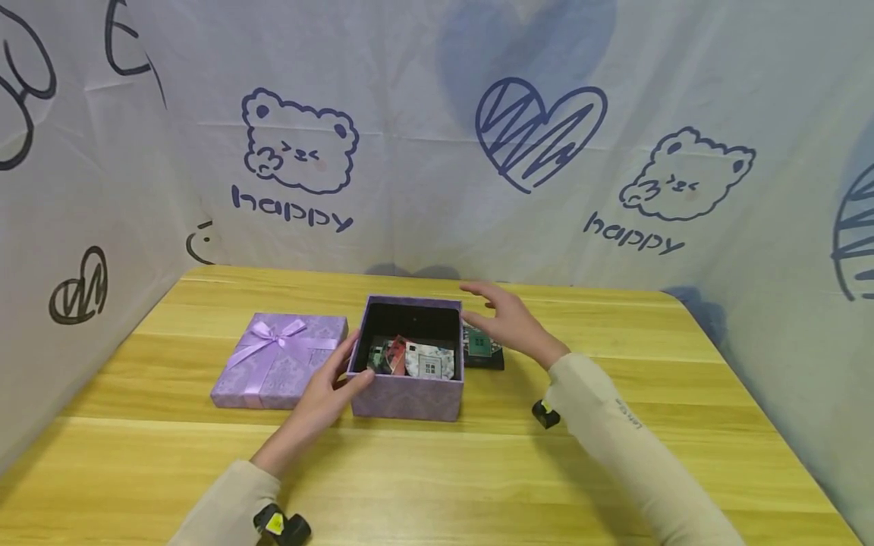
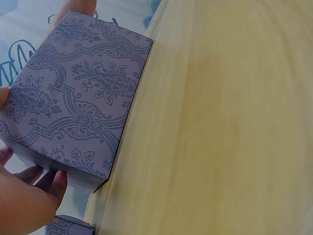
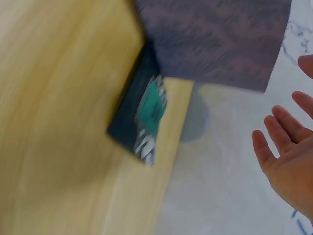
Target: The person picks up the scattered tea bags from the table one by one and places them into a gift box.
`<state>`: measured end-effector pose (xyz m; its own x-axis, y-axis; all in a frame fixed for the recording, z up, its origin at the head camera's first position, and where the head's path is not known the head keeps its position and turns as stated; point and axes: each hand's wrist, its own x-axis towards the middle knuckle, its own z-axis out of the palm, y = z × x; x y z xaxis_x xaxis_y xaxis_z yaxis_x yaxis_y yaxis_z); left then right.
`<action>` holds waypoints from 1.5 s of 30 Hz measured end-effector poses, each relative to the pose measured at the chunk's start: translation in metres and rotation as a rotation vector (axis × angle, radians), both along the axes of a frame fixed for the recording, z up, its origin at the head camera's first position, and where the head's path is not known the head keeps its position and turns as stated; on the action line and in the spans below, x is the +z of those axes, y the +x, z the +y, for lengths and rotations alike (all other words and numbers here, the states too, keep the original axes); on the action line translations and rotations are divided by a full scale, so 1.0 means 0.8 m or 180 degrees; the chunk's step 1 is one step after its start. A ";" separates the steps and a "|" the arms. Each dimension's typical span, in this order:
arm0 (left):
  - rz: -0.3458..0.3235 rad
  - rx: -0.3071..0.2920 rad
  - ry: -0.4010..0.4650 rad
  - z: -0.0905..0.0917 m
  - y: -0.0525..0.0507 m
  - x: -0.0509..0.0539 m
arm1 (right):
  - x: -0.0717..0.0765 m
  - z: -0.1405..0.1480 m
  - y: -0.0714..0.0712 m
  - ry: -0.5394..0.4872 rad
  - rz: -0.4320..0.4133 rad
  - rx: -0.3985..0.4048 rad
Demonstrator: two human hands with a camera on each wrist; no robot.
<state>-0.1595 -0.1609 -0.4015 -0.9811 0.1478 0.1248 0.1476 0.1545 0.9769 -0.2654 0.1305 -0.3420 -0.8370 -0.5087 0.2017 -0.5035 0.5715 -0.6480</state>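
Observation:
A purple gift box with a damask pattern stands uncovered on the table. Inside its black interior lie several printed packets, one red and one pale floral. My left hand holds the box's front left corner, thumb at the front rim and fingers along the left side; in the left wrist view those fingers touch the side wall. Just right of the box, my right hand hovers with fingers spread, holding nothing. Below it sits a flat black case with a green label, partly hidden in the head view.
Left of the box lies its purple lid with a ribbon bow, close to my left hand. The wooden table ends in front of a white curtain with bear and heart drawings. Another curtain wall hangs at each side.

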 end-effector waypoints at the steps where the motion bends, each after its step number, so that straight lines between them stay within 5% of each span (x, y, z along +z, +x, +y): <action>1: -0.0004 0.0003 -0.0002 0.000 0.000 0.000 | -0.002 0.003 -0.002 0.0039 -0.0024 -0.0014; 14: -0.0047 0.0014 0.0004 0.000 0.001 0.001 | -0.042 0.035 -0.023 0.0638 -0.0677 -0.0037; 32: -0.0077 0.0008 0.0043 0.001 0.000 0.001 | -0.070 0.042 -0.033 0.0848 -0.0901 0.0082; 45: -0.0024 0.0012 0.0012 0.000 -0.001 0.000 | -0.072 0.043 -0.035 0.0865 -0.0869 0.0084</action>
<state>-0.1599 -0.1608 -0.4018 -0.9826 0.1436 0.1179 0.1396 0.1515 0.9786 -0.2936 0.1650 -0.3997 -0.8271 -0.5351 -0.1719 -0.3502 0.7299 -0.5870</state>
